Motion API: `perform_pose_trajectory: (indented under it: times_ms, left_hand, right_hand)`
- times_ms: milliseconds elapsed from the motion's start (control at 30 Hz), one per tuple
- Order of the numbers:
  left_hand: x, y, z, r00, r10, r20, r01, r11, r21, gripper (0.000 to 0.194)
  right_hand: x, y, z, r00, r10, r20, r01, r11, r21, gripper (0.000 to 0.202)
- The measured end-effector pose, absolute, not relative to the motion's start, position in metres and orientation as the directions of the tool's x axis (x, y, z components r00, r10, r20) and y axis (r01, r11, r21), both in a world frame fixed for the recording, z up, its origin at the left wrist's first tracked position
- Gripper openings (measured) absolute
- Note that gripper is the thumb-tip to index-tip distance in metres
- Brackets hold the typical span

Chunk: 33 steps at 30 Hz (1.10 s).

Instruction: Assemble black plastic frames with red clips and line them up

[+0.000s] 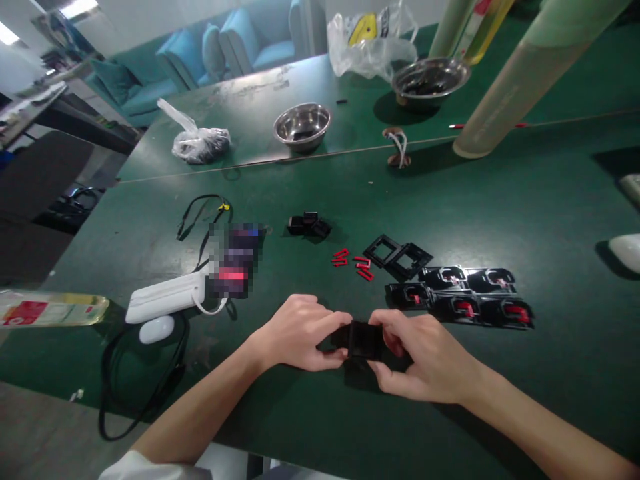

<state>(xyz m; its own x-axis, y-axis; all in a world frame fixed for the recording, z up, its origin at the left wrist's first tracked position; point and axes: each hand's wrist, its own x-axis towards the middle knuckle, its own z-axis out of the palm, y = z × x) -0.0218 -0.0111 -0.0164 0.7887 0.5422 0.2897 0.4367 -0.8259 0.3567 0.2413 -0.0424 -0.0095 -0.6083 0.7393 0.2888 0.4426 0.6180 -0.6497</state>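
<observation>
A small black plastic box-shaped part [364,341] is gripped between my two hands, just above the green table. My left hand [305,333] pinches its left side with thumb and fingers. On its right side my right hand [425,357] closes with thumb and forefinger. Beyond my hands lie several small red clips [363,263] and black square frames [403,257]. To the right, several black parts with red pieces inside [463,307] lie in rows. Farther off sits a little pile of black parts [309,225].
Left on the table [300,187] are a blurred phone [237,260], a white power strip [165,297], white earbud case [157,329], black cables and a bottle [55,310]. Toward the back stand two metal bowls [303,127], a tied plastic bag [200,143] and a pale green tube [520,87].
</observation>
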Motion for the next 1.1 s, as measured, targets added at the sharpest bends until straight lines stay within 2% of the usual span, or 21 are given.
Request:
perform_pose_trajectory:
  times_ms: [233,333,600,833,1100]
  left_hand:
    - [-0.0215,-0.0102,-0.0131,0.709,0.524,0.472,0.384,-0.848,0.364,0.062]
    - [-0.0221,-0.0102,-0.0152,0.692,0.494,0.527,0.357,-0.868,0.345,0.057]
    - [-0.0212,-0.0122,-0.0169,0.683,0.467,0.562,0.362,-0.884,0.294,0.028]
    - [-0.0234,-0.0109,-0.0174,0.627,0.509,0.589,0.367,-0.861,0.353,0.056]
    - [-0.0218,-0.0106,-0.0156,0.661,0.499,0.56,0.362,-0.866,0.345,0.045]
  right_hand:
    - [0.241,-0.0425,-0.013,-0.625,0.722,0.296,0.446,0.642,-0.624,0.031]
    - [0.2408,-0.0416,-0.0135,-0.625,0.718,0.308,0.45,0.653,-0.61,0.031]
    - [0.2401,-0.04,-0.0098,-0.587,0.726,0.359,0.438,0.657,-0.613,0.026]
    - [0.2393,-0.0385,-0.0082,-0.61,0.719,0.332,0.443,0.657,-0.609,0.026]
    - [0.2409,-0.04,-0.0102,-0.607,0.725,0.326,0.454,0.653,-0.607,0.027]
